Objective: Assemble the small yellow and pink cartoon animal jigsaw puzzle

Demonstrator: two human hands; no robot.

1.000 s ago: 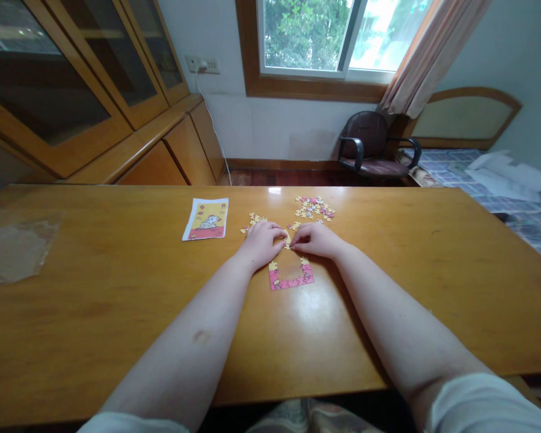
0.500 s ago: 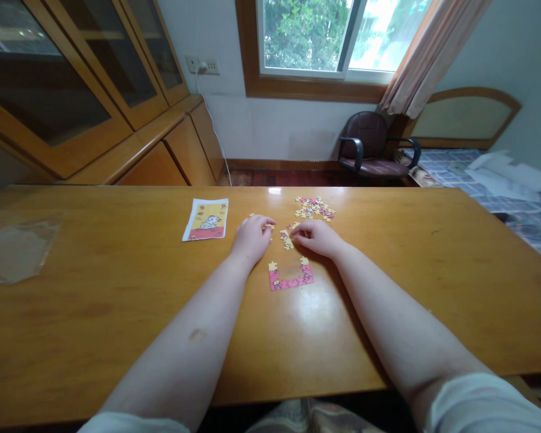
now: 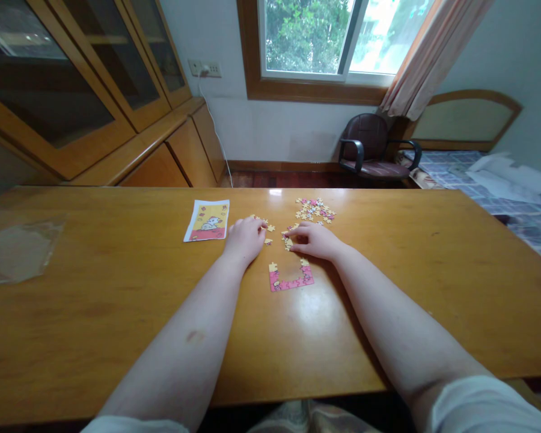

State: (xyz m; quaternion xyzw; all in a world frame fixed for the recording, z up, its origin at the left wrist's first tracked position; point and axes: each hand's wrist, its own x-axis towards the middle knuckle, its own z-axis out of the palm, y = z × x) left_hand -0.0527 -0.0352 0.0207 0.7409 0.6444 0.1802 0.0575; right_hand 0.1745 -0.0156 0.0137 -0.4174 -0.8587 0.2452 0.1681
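Observation:
My left hand (image 3: 246,239) rests on the table with loosely bent fingers at a small group of loose yellow puzzle pieces (image 3: 271,228). It holds nothing that I can see. Beside its thumb lies another yellow puzzle piece (image 3: 268,242). Thumb and fingers of my right hand (image 3: 316,240) grip the right side of a small joined strip of yellow puzzle pieces (image 3: 288,242), which lies flat and is partly covered. Nearer to me sits a U-shaped puzzle border (image 3: 292,283), pink along the bottom with yellow tips at both upper ends.
A heap of mixed puzzle pieces (image 3: 314,209) lies beyond my right hand. On the left are a picture card (image 3: 208,221) with a white animal and a clear plastic bag (image 3: 18,252). Behind the wooden table (image 3: 117,313) stand a chair (image 3: 369,144) and a glass-door cabinet (image 3: 130,120).
My left hand has shifted a little left, uncovering more loose yellow pieces. My right hand's fingers have spread over the joined strip, hiding more of it. The U-shaped border stays put.

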